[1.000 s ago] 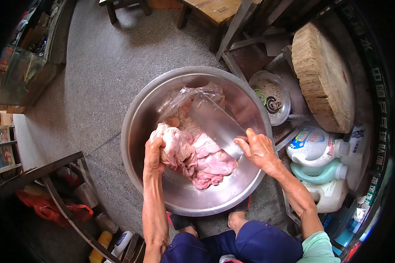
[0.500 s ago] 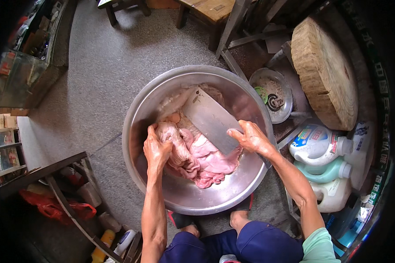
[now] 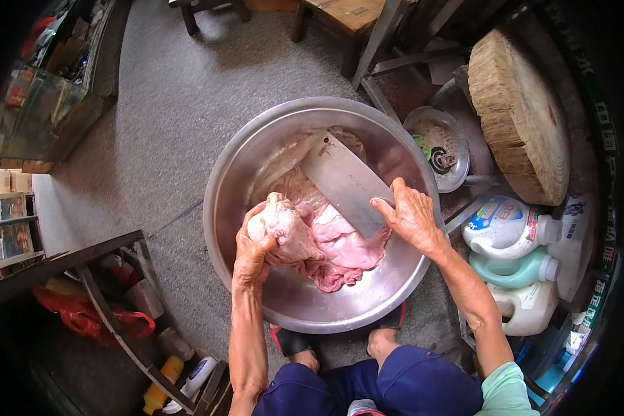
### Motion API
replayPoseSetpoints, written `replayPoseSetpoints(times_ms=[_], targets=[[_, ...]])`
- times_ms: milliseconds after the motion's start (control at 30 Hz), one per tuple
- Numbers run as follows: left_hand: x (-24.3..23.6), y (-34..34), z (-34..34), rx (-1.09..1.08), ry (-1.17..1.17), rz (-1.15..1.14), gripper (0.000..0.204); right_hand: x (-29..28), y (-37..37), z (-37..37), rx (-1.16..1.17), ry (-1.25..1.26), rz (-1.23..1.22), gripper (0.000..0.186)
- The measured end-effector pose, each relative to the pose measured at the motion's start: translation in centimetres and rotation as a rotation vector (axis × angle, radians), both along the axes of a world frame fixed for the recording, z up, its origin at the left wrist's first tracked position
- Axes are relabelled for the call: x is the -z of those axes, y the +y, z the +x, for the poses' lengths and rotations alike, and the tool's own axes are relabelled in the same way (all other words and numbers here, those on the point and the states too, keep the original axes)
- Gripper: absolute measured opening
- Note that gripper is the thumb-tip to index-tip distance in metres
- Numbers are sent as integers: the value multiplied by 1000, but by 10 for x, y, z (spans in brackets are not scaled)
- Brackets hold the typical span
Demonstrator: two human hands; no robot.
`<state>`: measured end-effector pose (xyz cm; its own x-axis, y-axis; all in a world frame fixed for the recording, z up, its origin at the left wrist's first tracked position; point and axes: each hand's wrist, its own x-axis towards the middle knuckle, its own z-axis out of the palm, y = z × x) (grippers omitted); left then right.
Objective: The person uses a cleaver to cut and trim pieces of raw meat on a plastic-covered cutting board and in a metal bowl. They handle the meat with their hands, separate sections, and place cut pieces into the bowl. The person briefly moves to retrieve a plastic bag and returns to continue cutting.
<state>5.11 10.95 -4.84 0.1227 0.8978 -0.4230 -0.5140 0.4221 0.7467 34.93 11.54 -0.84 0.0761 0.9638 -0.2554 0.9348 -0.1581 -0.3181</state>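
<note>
A wide metal basin (image 3: pixel 388 295) stands in front of me with a heap of pink, folded raw meat (image 3: pixel 343 243), perhaps animal stomach, in it. My left hand (image 3: pixel 255 239) is closed round a bunched, pale part of that meat at the heap's left side. In my right hand (image 3: pixel 414 215) is a cleaver (image 3: pixel 347 184) with a broad grey blade, its handle mostly hidden by my fingers. The blade slants up to the left over the basin, and its lower end is close to the meat or touching it. Paler, wet-looking matter lies behind the blade.
Right of the basin are a small bowl (image 3: pixel 459 177) holding a green item, a thick round wooden block (image 3: pixel 520 125) and stacked plastic jugs (image 3: pixel 513 225). A wooden stool (image 3: pixel 347 14) stands at the back. At the left, a low shelf (image 3: pixel 69 260) holds a red bag (image 3: pixel 83 315).
My left hand has lifted and bunched its part of the meat a little higher. The cleaver and my right hand have shifted slightly, and the whole view has moved a little.
</note>
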Motion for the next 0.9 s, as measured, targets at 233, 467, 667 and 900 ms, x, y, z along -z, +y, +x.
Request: replayPoseSetpoints(times_ms=[233, 467, 667, 900], targets=[[-26, -10, 8, 167, 92, 71, 79, -21, 13, -58, -182, 705, 72, 34], [-25, -16, 3, 199, 137, 26, 78, -12, 28, -83, -410, 1079, -511, 28], [-10, -20, 0, 95, 116, -39, 75, 5, 3, -87, -474, 1105, -547, 36], [13, -26, 2, 44, 440, 72, 67, 37, -6, -104, -531, 819, -303, 23]])
